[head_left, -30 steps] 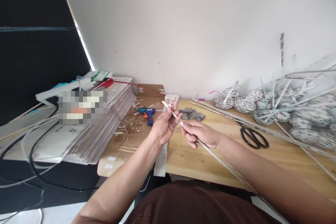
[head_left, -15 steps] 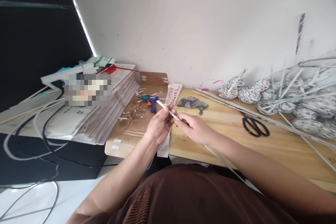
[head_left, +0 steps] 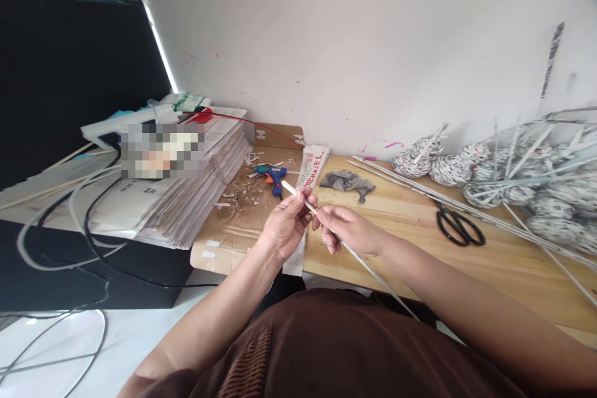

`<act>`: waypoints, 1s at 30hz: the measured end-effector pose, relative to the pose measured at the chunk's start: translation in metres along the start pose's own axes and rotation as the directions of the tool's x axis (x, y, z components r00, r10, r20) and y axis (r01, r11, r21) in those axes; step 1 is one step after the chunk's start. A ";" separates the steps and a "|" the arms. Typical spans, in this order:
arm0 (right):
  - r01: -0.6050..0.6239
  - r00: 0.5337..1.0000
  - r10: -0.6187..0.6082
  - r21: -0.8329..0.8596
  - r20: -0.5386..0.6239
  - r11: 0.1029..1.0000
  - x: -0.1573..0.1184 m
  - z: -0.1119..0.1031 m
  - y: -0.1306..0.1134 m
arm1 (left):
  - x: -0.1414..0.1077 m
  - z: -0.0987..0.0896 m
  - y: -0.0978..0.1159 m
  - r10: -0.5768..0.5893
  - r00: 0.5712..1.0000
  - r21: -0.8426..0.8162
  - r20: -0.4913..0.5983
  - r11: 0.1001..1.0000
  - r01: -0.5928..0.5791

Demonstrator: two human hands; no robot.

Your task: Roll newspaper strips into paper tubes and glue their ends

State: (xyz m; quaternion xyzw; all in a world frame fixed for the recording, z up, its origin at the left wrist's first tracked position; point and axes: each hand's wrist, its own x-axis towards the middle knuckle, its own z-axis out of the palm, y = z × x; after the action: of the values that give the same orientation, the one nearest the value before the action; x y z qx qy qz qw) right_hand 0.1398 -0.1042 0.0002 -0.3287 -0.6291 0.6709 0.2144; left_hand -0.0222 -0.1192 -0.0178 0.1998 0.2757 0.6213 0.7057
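Blue glue gun (head_left: 278,181), grey cloth (head_left: 347,182) just beyond hands (head_left: 286,221) around white stick (head_left: 290,188).

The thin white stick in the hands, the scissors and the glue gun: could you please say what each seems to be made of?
Thin white stick: probably rolled paper, matte, from its pale, dull surface. Scissors: smooth black handles, perhaps plastic or coated metal; their look leaves it open. Glue gun: likely smooth plastic, given its blue and orange colouring.

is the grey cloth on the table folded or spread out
Neither: the grey cloth lies crumpled on the table, its surface wrinkled and its edges uneven.
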 end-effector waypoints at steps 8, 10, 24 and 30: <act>-0.079 0.978 0.017 0.296 0.209 0.952 0.005 0.001 0.010 | -0.001 -0.001 -0.002 -0.029 0.998 -0.004 -0.052 1.000 0.029; -0.128 0.963 0.033 0.345 0.267 0.930 0.005 -0.001 0.012 | -0.002 -0.002 -0.003 -0.048 0.997 0.001 -0.054 0.999 0.048; -0.054 0.998 0.052 0.042 0.046 0.998 0.009 0.002 0.009 | -0.003 -0.009 -0.003 0.060 0.996 0.083 -0.067 0.995 -0.055; 0.126 0.967 -0.228 -0.561 -0.115 0.818 0.005 0.012 0.005 | -0.003 -0.013 -0.002 0.092 0.990 0.088 -0.107 0.993 -0.083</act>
State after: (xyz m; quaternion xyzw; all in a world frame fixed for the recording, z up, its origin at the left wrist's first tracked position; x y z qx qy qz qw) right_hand 0.1287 -0.1094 -0.0052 -0.3745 -0.8011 0.4074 0.2280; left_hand -0.0290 -0.1230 -0.0285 0.2060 0.3311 0.6499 0.6523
